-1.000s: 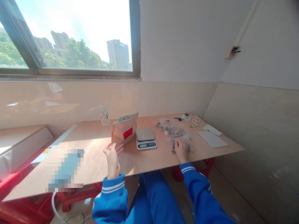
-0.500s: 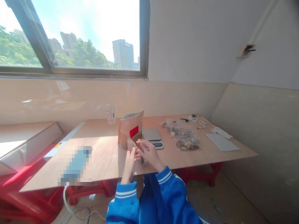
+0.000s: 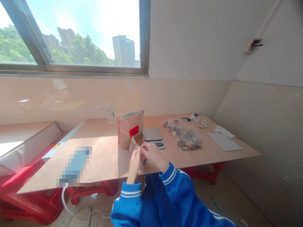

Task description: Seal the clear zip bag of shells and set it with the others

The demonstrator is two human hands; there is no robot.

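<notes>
Baggie (image 3: 134, 144) pinched in left hand (image 3: 134, 159) and right hand (image 3: 152, 155); we expect limp, slippery plastic (partly hidden): hold its edge.

A head-worn camera looked forward and down across the counter (image 3: 104, 151), hands (image 3: 153, 155) close at six o'clock, window (image 3: 90, 34) at ten.

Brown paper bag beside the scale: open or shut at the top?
Open. The brown paper bag stands upright with its top edges apart, and the greyish inside shows between them.
</notes>
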